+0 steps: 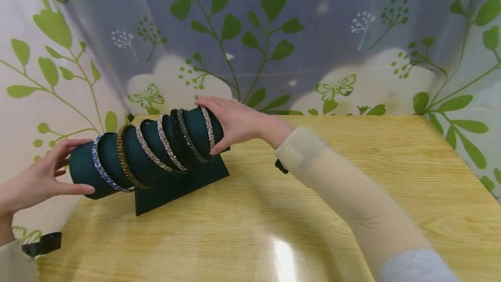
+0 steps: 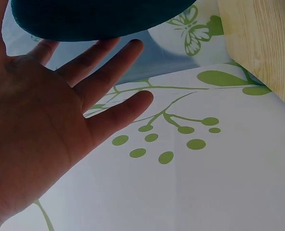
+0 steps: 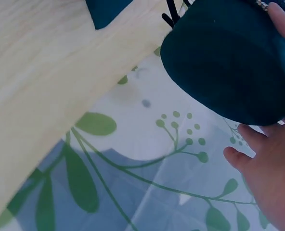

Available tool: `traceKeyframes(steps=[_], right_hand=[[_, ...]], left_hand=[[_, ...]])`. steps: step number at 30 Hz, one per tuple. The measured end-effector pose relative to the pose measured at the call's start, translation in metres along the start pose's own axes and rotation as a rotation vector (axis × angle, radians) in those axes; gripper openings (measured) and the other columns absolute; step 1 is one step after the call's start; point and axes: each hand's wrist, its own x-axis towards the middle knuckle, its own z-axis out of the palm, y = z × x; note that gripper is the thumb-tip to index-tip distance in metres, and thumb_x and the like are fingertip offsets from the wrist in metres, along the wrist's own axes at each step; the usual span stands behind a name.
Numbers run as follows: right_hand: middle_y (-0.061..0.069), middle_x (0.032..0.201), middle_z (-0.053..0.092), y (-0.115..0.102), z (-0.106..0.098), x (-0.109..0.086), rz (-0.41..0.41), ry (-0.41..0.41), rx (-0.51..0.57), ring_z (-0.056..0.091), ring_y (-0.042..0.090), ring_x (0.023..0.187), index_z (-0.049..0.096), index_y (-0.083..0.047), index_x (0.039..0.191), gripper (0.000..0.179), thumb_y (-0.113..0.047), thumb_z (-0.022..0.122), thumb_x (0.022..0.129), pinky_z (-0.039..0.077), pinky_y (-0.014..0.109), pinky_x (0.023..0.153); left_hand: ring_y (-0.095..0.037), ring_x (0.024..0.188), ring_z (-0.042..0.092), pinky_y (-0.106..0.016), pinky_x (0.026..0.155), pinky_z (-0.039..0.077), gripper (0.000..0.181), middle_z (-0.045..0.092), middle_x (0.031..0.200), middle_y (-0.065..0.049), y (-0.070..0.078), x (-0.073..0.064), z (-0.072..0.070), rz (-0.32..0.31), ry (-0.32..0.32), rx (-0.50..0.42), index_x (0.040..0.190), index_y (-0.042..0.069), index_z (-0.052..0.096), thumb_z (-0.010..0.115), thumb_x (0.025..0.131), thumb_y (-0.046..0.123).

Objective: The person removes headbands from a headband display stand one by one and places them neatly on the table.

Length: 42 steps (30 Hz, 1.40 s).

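A dark green headband display stand, a padded roll on a flat base, is at the left of the table. Several headbands ring the roll, among them a blue one, a brown beaded one and a silver glittery one at the right end. My left hand grips the left end, thumb in front and fingers behind. My right hand holds the right end from above, its thumb against the silver headband's lower part. The roll's round end fills the right wrist view's upper right.
A pale wooden table lies beneath the stand. Curtains with a green leaf print hang behind and beside it. Black wrist straps show at both sleeves, one buckle near the left edge.
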Motion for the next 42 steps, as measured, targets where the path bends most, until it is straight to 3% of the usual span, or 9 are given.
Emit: traceKeyframes(steps=[2, 6, 8, 11, 15, 26, 32, 42], right_hand=[[0.005, 0.160, 0.012, 0.000, 0.004, 0.001, -0.004, 0.021, 0.041, 0.015, 0.021, 0.145, 0.011, -0.015, 0.156, 0.116, -0.058, 0.079, 0.072, 0.017, 0.041, 0.114], [0.006, 0.160, 0.014, 0.000, 0.011, 0.004, -0.013, 0.064, 0.084, 0.018, 0.022, 0.144, 0.012, -0.014, 0.155, 0.118, -0.058, 0.080, 0.069, 0.019, 0.040, 0.113], [0.005, 0.159, 0.016, 0.001, 0.014, 0.005, -0.017, 0.083, 0.103, 0.019, 0.021, 0.144, 0.014, -0.015, 0.155, 0.118, -0.058, 0.081, 0.068, 0.019, 0.041, 0.113], [0.003, 0.159, 0.017, 0.003, 0.017, 0.004, -0.019, 0.107, 0.149, 0.019, 0.020, 0.144, 0.017, -0.016, 0.155, 0.116, -0.055, 0.083, 0.068, 0.021, 0.041, 0.112], [-0.001, 0.159, 0.018, 0.007, 0.020, 0.001, -0.002, 0.135, 0.248, 0.020, 0.015, 0.143, 0.018, -0.019, 0.155, 0.115, -0.052, 0.085, 0.067, 0.024, 0.038, 0.112], [0.000, 0.157, 0.022, 0.028, 0.033, -0.016, 0.082, 0.257, 0.543, 0.023, 0.017, 0.142, 0.019, -0.025, 0.154, 0.112, -0.040, 0.089, 0.068, 0.029, 0.044, 0.109], [0.000, 0.156, 0.021, 0.044, 0.044, -0.026, 0.119, 0.281, 0.713, 0.020, 0.017, 0.142, 0.021, -0.027, 0.153, 0.106, -0.028, 0.088, 0.071, 0.021, 0.045, 0.112], [0.008, 0.154, 0.021, 0.068, 0.059, -0.051, 0.157, 0.366, 0.771, 0.023, 0.026, 0.142, 0.017, -0.015, 0.152, 0.104, -0.017, 0.086, 0.074, 0.020, 0.047, 0.112]], left_hand=[[-0.025, 0.116, 0.038, -0.076, 0.078, 0.024, 0.100, 0.032, 0.131, 0.004, -0.001, -0.001, 0.000, -0.005, 0.004, 0.003, 0.150, 0.018, 0.022, 0.083, 0.073, 0.000], [-0.053, 0.115, 0.032, -0.077, 0.078, 0.025, 0.102, 0.030, 0.131, -0.006, -0.002, -0.002, -0.001, -0.021, 0.000, -0.002, 0.151, 0.017, 0.020, 0.083, 0.073, 0.000], [-0.053, 0.114, 0.032, -0.077, 0.078, 0.026, 0.102, 0.029, 0.131, -0.009, -0.003, -0.003, 0.000, -0.027, 0.000, -0.004, 0.151, 0.017, 0.019, 0.083, 0.073, 0.000], [-0.028, 0.116, 0.040, -0.078, 0.079, 0.026, 0.102, 0.030, 0.131, -0.005, -0.005, -0.004, 0.000, -0.016, 0.011, -0.009, 0.151, 0.016, 0.021, 0.083, 0.072, -0.002], [0.005, 0.104, 0.033, -0.076, 0.080, 0.027, 0.102, 0.031, 0.130, 0.005, -0.006, -0.005, 0.001, 0.012, 0.013, -0.023, 0.151, 0.017, 0.022, 0.082, 0.072, -0.005], [0.007, 0.102, 0.036, -0.075, 0.078, 0.029, 0.101, 0.031, 0.130, 0.002, 0.000, 0.000, 0.001, 0.018, -0.010, -0.011, 0.151, 0.019, 0.021, 0.082, 0.073, -0.002], [0.009, 0.100, 0.035, -0.075, 0.079, 0.028, 0.101, 0.031, 0.130, 0.000, -0.001, 0.000, 0.001, -0.012, -0.009, -0.010, 0.151, 0.020, 0.020, 0.082, 0.074, 0.000], [0.007, 0.102, 0.035, -0.065, 0.079, 0.035, 0.099, 0.030, 0.132, 0.004, -0.009, 0.000, 0.000, -0.018, -0.012, 0.004, 0.151, 0.020, 0.020, 0.081, 0.076, -0.001]])
